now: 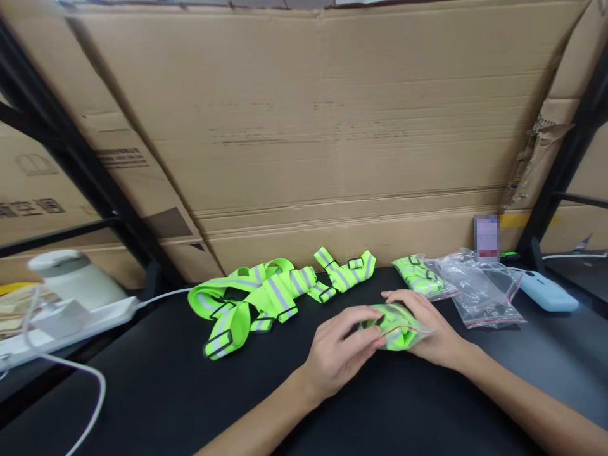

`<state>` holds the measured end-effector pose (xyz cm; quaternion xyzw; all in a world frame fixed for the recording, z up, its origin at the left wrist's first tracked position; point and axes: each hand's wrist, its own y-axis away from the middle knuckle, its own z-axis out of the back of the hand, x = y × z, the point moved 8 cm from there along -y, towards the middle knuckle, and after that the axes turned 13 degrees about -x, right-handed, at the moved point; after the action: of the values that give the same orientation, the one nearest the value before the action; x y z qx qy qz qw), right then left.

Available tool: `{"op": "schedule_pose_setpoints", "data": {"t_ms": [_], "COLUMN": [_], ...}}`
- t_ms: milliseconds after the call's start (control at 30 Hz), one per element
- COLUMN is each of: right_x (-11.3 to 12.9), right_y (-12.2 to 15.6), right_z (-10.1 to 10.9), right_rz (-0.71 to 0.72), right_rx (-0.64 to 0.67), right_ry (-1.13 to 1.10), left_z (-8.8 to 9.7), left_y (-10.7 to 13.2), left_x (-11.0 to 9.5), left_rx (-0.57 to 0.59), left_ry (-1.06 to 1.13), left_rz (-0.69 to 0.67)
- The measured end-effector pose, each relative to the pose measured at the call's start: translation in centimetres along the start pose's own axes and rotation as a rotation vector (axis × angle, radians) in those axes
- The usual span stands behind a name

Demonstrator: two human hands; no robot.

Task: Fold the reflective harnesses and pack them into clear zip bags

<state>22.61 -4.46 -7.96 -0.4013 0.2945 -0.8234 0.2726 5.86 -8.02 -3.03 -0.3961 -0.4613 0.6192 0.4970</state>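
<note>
Between my two hands is a clear zip bag [398, 326] with a folded neon-green reflective strap inside. My left hand [339, 345] grips its left side, fingers curled over the top and thumb near the red seal line. Around the right side of the same bag wraps my right hand [434, 329], its palm partly behind the bag. Loose neon-green reflective straps [266, 294] with silver stripes and black buckles lie left of my hands. A smaller strap piece [349, 275] rests near the cardboard. Just beyond my right hand is another filled bag [420, 277].
Clear zip bags [484, 288] lie at the right, with a light-blue device [547, 291] beside them. A white power strip [71, 335] with cables and a pale bottle [78, 278] stand at the left. Cardboard [323, 139] walls the back of the black table [180, 386], between black metal posts.
</note>
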Motion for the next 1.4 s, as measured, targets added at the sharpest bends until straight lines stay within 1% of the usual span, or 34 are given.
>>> {"op": "schedule_pose_setpoints", "data": {"t_ms": [67,100,167,233,300,400,467,633,767,867,967,1067,1133,1267,1400], "right_x": [0.2,0.3,0.6,1.1,1.7,2.5,2.6,2.6,2.7,2.7,3.0,3.7,4.1,4.0,3.8], "right_y": [0.2,0.2,0.0,-0.3,-0.4,-0.3,-0.3,-0.3,-0.4,-0.5,-0.7,-0.8,-0.8,-0.5,-0.3], "right_z": [-0.2,-0.1,0.4,0.9,1.2,1.3,1.3,1.3,1.0,1.2,1.8,2.5,2.7,2.6,2.5], "right_rz": [0.06,0.08,0.101,0.135,0.203,0.316,0.348,0.364,0.343,0.307,0.294,0.339,0.38,0.421,0.433], "right_rx": [0.051,0.052,-0.001,-0.062,-0.1,-0.126,-0.132,-0.126,-0.117,-0.145,-0.199,-0.242,-0.244,-0.229,-0.234], "right_ry": [0.041,0.046,0.037,0.021,0.013,0.027,0.03,0.004,-0.011,-0.017,-0.015,-0.014,-0.014,0.01,0.036], "left_z": [-0.5,-0.6,-0.7,-0.9,-1.1,-1.4,-1.5,-2.0,-1.8,-1.6,-1.4,-1.3,-1.3,-1.3,-1.2], "left_y": [0.3,0.4,0.5,0.5,0.7,0.7,0.7,0.7,0.4,0.3,0.2,0.3,0.4,0.5,0.5], "left_x": [-0.1,0.0,0.4,0.7,0.9,0.8,0.8,0.9,0.5,0.4,0.8,1.3,1.4,1.3,1.2], "left_rx": [0.039,0.045,0.059,0.089,0.126,0.15,0.155,0.15,0.098,0.092,0.108,0.118,0.128,0.153,0.136], "left_ry": [-0.036,-0.063,-0.101,-0.105,-0.089,-0.079,-0.075,-0.084,-0.128,-0.142,-0.151,-0.169,-0.177,-0.194,-0.238], "left_rz": [-0.096,-0.124,-0.151,-0.15,-0.131,-0.105,-0.086,-0.045,-0.083,-0.103,-0.085,-0.079,-0.098,-0.145,-0.176]}}
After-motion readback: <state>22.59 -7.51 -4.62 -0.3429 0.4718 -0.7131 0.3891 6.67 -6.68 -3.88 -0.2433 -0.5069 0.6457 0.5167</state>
